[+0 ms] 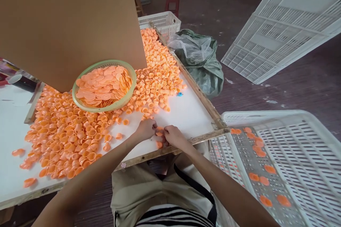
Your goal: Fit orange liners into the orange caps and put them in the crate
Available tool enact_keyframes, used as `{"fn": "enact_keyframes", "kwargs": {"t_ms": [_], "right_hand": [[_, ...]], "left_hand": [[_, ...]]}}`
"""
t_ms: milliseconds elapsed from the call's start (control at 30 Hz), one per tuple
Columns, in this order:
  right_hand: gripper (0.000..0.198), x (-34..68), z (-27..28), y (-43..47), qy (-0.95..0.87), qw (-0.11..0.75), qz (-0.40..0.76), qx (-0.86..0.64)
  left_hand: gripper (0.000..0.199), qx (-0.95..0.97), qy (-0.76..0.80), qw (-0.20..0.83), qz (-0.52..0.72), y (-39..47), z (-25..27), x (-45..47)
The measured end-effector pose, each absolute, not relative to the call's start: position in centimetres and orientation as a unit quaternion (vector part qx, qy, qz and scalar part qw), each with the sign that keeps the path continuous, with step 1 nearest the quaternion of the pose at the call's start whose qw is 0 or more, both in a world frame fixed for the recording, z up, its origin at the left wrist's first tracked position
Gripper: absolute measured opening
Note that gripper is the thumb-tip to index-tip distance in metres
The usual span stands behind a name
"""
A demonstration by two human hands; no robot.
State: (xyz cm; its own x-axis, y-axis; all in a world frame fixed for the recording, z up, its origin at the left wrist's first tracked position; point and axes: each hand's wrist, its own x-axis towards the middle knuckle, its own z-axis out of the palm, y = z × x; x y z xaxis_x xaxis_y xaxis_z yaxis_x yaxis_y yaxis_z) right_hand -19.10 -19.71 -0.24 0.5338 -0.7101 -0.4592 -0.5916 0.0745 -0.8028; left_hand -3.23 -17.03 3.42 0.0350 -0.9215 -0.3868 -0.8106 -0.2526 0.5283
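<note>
Near the table's front edge my left hand [146,129] and my right hand [174,137] face each other with bent, closed fingers. Between the fingertips is a small orange plastic piece [159,128], gripped from both sides; its exact shape is partly hidden. Just below it another orange piece [159,144] shows by the edge. A heap of orange plastic cups [77,131] spreads left of my hands and continues behind them. On the heap rests a green-rimmed basket [133,88] filled with flat orange discs [103,85].
A cardboard sheet [69,25] stands upright behind the basket. Wooden strips [198,90] border the white table. At right, a white crate [306,142] holds scattered orange pieces. A green bag [207,74], a tilted crate stack [282,32] and a red stool [172,3] stand farther back.
</note>
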Motion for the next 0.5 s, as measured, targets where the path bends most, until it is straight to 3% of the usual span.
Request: {"fn": "enact_keyframes", "kwargs": {"t_ms": [133,267,333,500], "right_hand": [[0.021,-18.9,0.2,-20.0,0.496,0.509,-0.034,-0.703],[0.010,-18.4,1.6,-20.6,0.522,0.427,0.065,-0.736],[0.010,-18.1,2.0,-21.3,0.510,0.449,0.114,-0.725],[0.029,-17.5,1.3,-23.0,0.453,0.606,0.166,-0.632]], "left_hand": [[0.006,0.726,-0.599,0.055,-0.333,-17.5,3.6,-3.4],[0.004,0.725,-0.601,0.009,-0.338,-18.3,4.0,-3.9],[0.007,0.724,-0.603,-0.014,-0.334,-19.0,4.2,-4.1],[0.005,0.718,-0.552,-0.056,-0.421,-20.2,4.2,-4.2]]}}
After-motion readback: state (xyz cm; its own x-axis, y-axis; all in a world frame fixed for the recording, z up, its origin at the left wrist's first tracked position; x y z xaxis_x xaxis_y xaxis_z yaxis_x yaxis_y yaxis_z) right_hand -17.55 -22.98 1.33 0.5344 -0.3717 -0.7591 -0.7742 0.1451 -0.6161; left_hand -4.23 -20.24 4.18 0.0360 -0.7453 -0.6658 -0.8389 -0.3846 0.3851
